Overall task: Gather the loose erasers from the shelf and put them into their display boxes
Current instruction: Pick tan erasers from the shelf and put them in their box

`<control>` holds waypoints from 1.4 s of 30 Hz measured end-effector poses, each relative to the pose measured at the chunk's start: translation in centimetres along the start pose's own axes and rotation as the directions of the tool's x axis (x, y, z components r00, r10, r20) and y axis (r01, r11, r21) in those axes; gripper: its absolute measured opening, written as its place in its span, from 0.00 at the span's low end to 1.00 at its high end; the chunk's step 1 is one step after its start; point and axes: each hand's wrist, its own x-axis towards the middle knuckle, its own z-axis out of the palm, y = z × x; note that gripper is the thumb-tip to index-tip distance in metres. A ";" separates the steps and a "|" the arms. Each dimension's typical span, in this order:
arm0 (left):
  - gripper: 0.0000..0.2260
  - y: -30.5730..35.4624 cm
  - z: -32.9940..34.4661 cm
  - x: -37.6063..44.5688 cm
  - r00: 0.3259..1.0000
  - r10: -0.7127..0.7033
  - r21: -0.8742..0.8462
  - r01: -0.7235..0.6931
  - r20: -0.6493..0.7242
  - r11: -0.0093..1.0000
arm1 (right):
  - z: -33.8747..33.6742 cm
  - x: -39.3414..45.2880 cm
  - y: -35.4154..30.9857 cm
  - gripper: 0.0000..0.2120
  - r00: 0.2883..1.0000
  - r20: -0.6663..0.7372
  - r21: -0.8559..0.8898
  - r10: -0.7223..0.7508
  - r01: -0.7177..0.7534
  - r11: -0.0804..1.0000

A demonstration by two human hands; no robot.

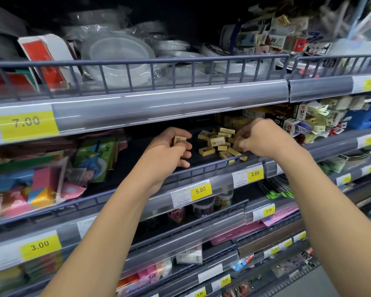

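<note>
Left hand (pixel 169 146) grips eraser (pixel 179 139); right hand (pixel 259 138) pinches eraser from loose pile (pixel 220 142).

about fifteen loose erasers (pixel 217 142), two hands (pixel 167 146)

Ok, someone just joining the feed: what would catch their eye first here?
Both hands reaching into the middle shelf: the left hand grips a tan eraser, the right hand pinches another at the pile of loose erasers. Next, the yellow price tags, especially the 7.00 label at upper left.
</note>
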 end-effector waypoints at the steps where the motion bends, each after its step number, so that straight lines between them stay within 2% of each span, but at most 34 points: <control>1: 0.13 0.0 -0.2 0.1 1.000 0.002 0.008 -0.002 0.026 1.000 | 0.0 -0.4 0.0 0.09 0.998 -0.063 0.052 -0.015 0.019 0.998; 3: 0.14 0.0 -0.7 0.3 0.998 0.008 0.019 -0.010 0.064 1.000 | 0.1 -1.3 -0.4 0.12 0.982 -0.180 0.159 -0.050 0.080 0.984; 5: 0.17 0.1 -1.0 0.5 0.997 0.005 0.022 -0.007 0.080 1.000 | 0.2 -2.2 -1.4 0.12 0.971 -0.228 0.324 -0.077 0.150 0.934; 7: 0.17 0.3 -1.2 0.6 0.996 -0.016 -0.002 0.016 0.089 1.000 | 0.2 -3.3 -3.0 0.09 0.975 -0.194 0.542 -0.109 0.199 0.817; 9: 0.11 0.6 -1.3 0.4 0.993 -0.038 -0.006 0.039 0.112 0.999 | 0.3 -4.3 -4.7 0.08 0.978 -0.149 0.684 -0.149 0.211 0.699; 13: 0.22 0.9 -1.8 -0.3 0.966 -0.034 0.078 0.014 0.255 0.997 | 1.1 -5.3 -7.5 0.07 0.955 -0.150 0.746 -0.257 0.280 0.604; 15: 0.20 1.0 -2.0 -0.6 0.952 0.012 0.156 -0.062 0.305 0.986 | 1.4 -5.1 -8.3 0.08 0.946 -0.151 0.755 -0.285 0.297 0.584; 18: 0.12 1.1 -2.1 -0.7 0.947 0.068 0.243 -0.149 0.313 0.959 | 1.8 -4.5 -8.6 0.09 0.939 -0.163 0.717 -0.303 0.323 0.618; 24: 0.13 1.0 -1.6 -0.4 0.964 0.061 0.257 -0.130 0.260 0.958 | 1.9 -2.9 -7.2 0.09 0.938 -0.181 0.687 -0.297 0.336 0.644; 27: 0.14 0.8 -1.4 -0.1 0.984 0.011 0.213 -0.050 0.180 0.976 | 1.6 -1.3 -5.5 0.10 0.953 -0.159 0.470 -0.256 0.301 0.830; 30: 0.13 0.7 -1.2 0.1 0.992 -0.051 0.137 0.035 0.119 0.990 | 1.7 0.0 -5.0 0.15 0.962 -0.001 0.135 -0.272 0.269 0.954; 33: 0.11 0.5 -1.0 0.2 0.991 -0.092 0.111 0.081 0.094 0.990 | 1.8 0.9 -5.7 0.20 0.937 0.221 -0.062 -0.271 0.291 0.955; 35: 0.12 0.5 -1.1 0.2 0.990 -0.105 0.087 0.097 0.096 0.991 | 2.0 1.5 -6.3 0.21 0.916 0.303 -0.142 -0.261 0.314 0.939; 38: 0.16 0.6 -1.2 0.2 0.990 -0.109 0.066 0.103 0.091 0.992 | 2.6 2.2 -6.7 0.20 0.899 0.338 -0.171 -0.280 0.351 0.921; 42: 0.16 0.7 -1.3 0.2 0.984 -0.157 0.034 0.154 0.090 0.987 | 3.1 3.0 -6.7 0.17 0.885 0.332 -0.096 -0.328 0.378 0.921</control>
